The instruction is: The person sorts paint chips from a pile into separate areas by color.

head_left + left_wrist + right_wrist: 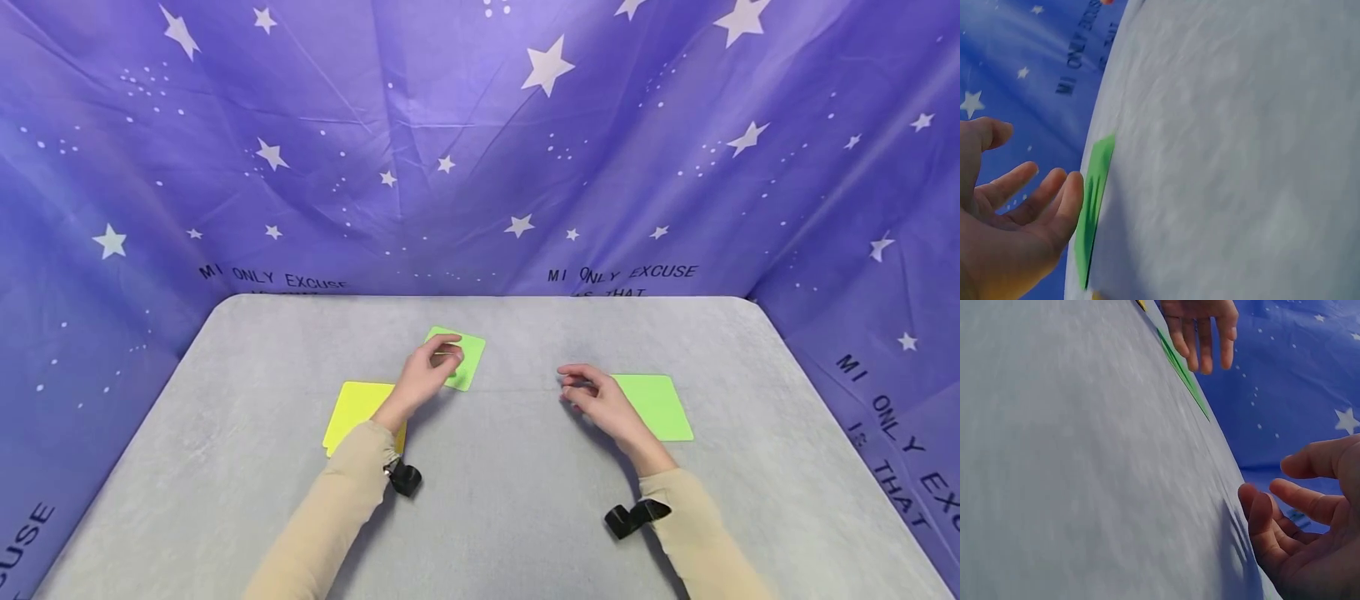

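My left hand (423,377) hovers over a green square card (472,360) near the back middle of the table. Its fingers are loosely bent, with a gap between thumb and fingertips and nothing held, as the left wrist view shows. Beneath the left wrist lies a yellow square card (352,408), partly covered by the arm; a second yellow edge peeks out at its lower side. To the right, my right hand (607,408) hangs above the table, relaxed and holding nothing. Another green card (656,407) lies beside it, partly hidden by that hand.
A grey table (510,500) carries the cards. Purple curtains (480,200) with white stars and lettering stand at the back and both sides. Each wrist wears a black strap-mounted device, such as the left one (405,478).
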`<state>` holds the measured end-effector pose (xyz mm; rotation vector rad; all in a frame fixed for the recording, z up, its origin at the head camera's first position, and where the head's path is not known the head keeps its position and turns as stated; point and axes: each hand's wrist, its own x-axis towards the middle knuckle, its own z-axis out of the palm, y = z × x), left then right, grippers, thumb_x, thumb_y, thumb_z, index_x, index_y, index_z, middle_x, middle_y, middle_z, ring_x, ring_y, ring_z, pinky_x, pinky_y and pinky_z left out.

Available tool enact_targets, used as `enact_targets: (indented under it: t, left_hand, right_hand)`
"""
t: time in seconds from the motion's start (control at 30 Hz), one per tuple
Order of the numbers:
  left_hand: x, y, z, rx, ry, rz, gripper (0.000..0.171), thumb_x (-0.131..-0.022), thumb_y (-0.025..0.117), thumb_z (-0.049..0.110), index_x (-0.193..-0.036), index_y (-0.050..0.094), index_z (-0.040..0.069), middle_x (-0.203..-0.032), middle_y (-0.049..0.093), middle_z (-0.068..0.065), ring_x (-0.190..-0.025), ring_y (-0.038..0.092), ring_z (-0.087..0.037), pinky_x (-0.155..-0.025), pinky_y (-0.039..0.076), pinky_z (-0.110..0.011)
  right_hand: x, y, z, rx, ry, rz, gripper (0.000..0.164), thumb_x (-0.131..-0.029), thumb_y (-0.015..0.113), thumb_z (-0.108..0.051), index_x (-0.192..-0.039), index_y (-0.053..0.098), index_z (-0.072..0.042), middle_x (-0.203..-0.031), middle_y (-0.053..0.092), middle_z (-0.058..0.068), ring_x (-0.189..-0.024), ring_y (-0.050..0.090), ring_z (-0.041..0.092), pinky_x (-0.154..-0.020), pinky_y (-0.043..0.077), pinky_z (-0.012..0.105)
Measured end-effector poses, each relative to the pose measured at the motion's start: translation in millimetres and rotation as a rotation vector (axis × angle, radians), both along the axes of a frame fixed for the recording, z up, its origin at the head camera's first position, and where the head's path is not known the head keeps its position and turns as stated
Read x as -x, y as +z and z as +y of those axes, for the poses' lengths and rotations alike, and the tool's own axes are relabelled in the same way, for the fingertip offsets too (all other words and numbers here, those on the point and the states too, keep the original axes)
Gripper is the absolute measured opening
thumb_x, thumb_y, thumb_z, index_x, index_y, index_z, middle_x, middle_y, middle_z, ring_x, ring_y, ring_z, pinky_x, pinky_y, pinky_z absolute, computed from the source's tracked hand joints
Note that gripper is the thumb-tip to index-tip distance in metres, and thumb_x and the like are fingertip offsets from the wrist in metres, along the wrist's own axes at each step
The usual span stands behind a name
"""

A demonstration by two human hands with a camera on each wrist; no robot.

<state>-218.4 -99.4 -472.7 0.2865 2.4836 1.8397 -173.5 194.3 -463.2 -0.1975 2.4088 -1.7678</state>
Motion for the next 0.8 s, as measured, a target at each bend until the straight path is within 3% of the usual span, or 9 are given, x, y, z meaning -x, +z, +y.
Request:
enact_targets:
  t: [0.23,0.57,0.8]
  left_hand:
    - [7.5,7.6,-26.5,0.103,0.018,-0.005,0.040,-0.096,0.058,0.017,-0.132,0.054,0.000,-0.123,0.058,-0.020,-0.118,0.053,-0.035,-0.101,0.040,-0.043]
    - [9.1,6.8,-50.1,0.158,0.032,-0.060,0.045,-0.098,0.057,0.020,-0.138,0.049,0.002,-0.137,0.048,-0.023,-0.125,0.047,-0.038,-0.101,0.040,-0.047]
    - [7.6,7.7,-51.6,0.167,0.020,-0.058,0.046,-0.098,0.057,0.022,-0.138,0.048,0.002,-0.137,0.047,-0.024,-0.124,0.048,-0.039,-0.098,0.043,-0.048]
  right_hand:
    - [9.6,0.8,-24.9,0.061,0.009,-0.016,0.039,-0.089,0.056,0.003,-0.127,0.051,0.011,-0.118,0.056,0.028,-0.093,0.061,0.023,-0.074,0.053,0.030]
    - [25.5,-0.7,-55.0,0.007,0.042,0.023,0.041,-0.090,0.055,0.003,-0.130,0.051,0.010,-0.121,0.057,0.029,-0.107,0.057,0.035,-0.079,0.048,0.024]
    - [29.9,0.3,-83.9,0.064,0.079,-0.035,0.046,-0.091,0.056,0.001,-0.136,0.046,0.008,-0.128,0.052,0.031,-0.116,0.054,0.040,-0.086,0.049,0.033]
